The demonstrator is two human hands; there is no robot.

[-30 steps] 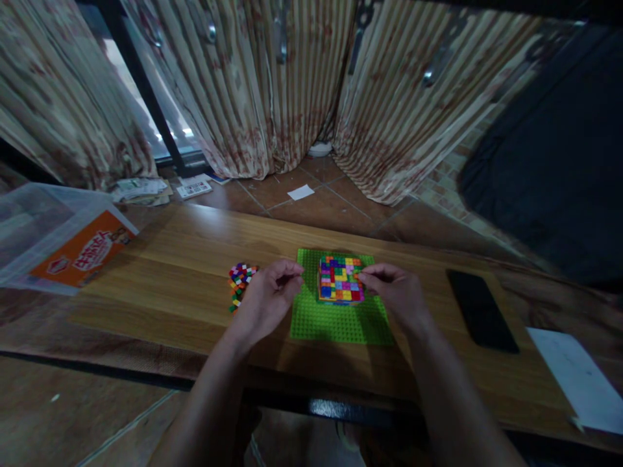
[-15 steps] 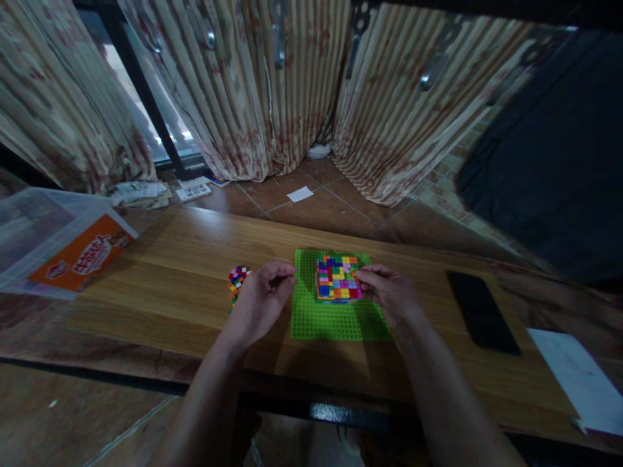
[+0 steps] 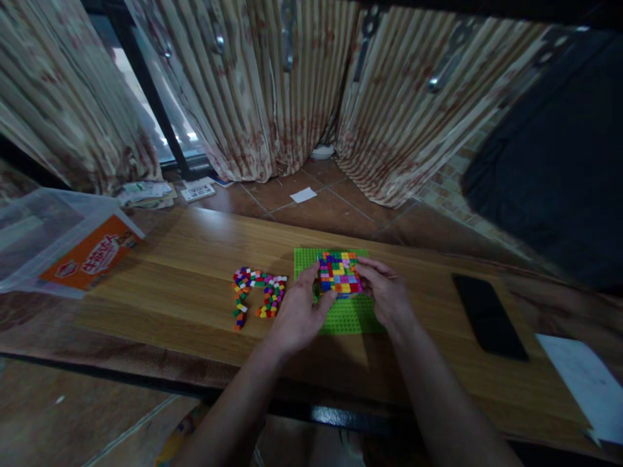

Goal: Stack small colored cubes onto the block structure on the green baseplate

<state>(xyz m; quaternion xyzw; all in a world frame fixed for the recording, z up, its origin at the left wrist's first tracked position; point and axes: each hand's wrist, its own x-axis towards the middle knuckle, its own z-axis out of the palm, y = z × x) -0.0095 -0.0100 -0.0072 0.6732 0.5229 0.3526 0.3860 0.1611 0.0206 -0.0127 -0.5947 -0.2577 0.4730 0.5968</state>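
A multicoloured block of toy bricks [image 3: 339, 275] sits on the green studded baseplate [image 3: 348, 319]. My left hand [image 3: 300, 306] grips the block's left side, its thumb at the near corner and its fingers along the left edge. On the opposite side, my right hand [image 3: 385, 292] has its thumb and fingers closed against the right edge. The undersides of the fingers are partly hidden. Many small loose bricks [image 3: 241, 298] in mixed colours lie scattered on the wood, left of my left hand.
A black phone [image 3: 488, 316] lies right of the baseplate on the wooden table [image 3: 195, 259], with a white paper [image 3: 584, 386] at the right end. At the left end stands a clear plastic bin [image 3: 73, 201] with an orange label. Curtains hang beyond the tiled floor.
My left hand has moved right, from beside the baseplate onto the block's left side, uncovering the loose bricks. My right hand stays at the block's right edge. The view has shifted slightly.
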